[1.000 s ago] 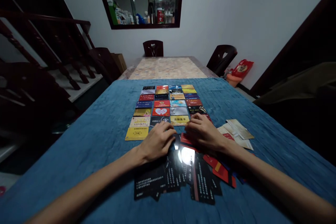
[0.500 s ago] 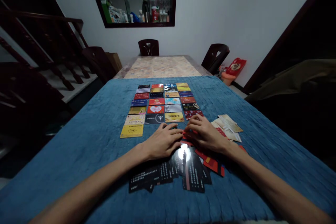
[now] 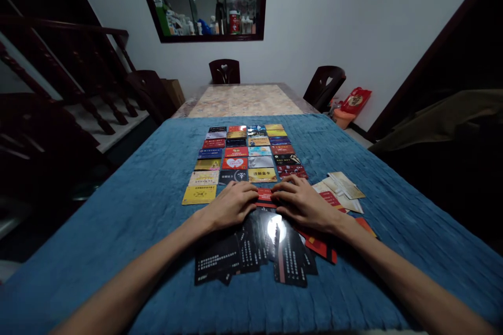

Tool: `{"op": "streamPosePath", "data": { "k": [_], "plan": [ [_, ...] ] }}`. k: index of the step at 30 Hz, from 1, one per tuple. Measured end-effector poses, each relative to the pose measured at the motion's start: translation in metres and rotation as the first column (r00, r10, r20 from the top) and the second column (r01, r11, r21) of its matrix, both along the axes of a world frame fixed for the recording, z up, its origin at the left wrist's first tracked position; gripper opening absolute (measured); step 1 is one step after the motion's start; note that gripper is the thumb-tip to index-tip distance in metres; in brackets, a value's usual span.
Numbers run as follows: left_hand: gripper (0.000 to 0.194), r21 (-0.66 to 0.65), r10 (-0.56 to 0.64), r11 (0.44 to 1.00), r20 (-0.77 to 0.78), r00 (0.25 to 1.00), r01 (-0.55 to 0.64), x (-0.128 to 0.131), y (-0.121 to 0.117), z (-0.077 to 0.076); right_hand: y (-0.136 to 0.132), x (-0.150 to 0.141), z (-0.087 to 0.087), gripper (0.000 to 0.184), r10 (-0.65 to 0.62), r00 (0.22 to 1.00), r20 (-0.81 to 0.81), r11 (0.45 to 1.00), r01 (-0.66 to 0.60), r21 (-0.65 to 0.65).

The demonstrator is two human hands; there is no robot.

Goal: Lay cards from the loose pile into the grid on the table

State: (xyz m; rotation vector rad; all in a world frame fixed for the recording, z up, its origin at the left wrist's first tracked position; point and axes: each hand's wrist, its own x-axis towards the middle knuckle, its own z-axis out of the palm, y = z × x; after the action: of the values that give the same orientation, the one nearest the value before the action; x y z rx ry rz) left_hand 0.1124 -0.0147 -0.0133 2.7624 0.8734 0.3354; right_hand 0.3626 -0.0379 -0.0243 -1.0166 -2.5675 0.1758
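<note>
A red card (image 3: 266,197) with a dark stripe lies between my two hands below the rows of cards. My left hand (image 3: 231,203) has its curled fingertips at the card's left edge. From the other side, the fingertips of my right hand (image 3: 308,202) grip its right edge; the thumbs are partly hidden. Under and in front of the hands, a loose fan of black cards (image 3: 218,259) with white print spreads over the blue cloth. Red cards (image 3: 322,247) stick out beneath my right wrist. Beyond my fingers, rows of colourful cards include a gold card (image 3: 262,175) and a yellow card (image 3: 199,194).
Pale cards (image 3: 346,188) overlap in a pile to the right. A blue cloth (image 3: 129,209) covers the near table, and a patterned tabletop (image 3: 247,99) continues behind it. Dark chairs (image 3: 225,71) stand around the far end. A wooden railing (image 3: 86,99) runs along the left.
My left hand has shifted left, away from my right hand. The red card, largely covered before, now shows between them. The view has moved slightly.
</note>
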Motion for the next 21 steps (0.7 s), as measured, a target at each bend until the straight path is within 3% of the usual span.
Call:
{"op": "streamPosePath", "data": {
  "k": [7,15,21],
  "plan": [
    [0.018,0.040,-0.017,0.999,0.046,0.999,0.015,-0.0033,0.0029,-0.0021,0.0013,-0.0021,-0.0033,0.025,-0.020,1.000,0.008,1.000,0.020,0.022],
    [0.026,0.208,-0.093,0.974,0.011,0.996,0.088,-0.0052,0.0042,-0.0018,0.0031,-0.0030,-0.0041,0.023,-0.002,1.000,-0.028,0.995,0.005,0.096],
    [0.028,0.244,-0.095,0.968,0.153,0.984,0.055,-0.0084,0.0078,-0.0049,0.0049,-0.0049,-0.0079,0.020,-0.017,0.992,-0.125,0.977,0.043,0.208]
  ]
}}
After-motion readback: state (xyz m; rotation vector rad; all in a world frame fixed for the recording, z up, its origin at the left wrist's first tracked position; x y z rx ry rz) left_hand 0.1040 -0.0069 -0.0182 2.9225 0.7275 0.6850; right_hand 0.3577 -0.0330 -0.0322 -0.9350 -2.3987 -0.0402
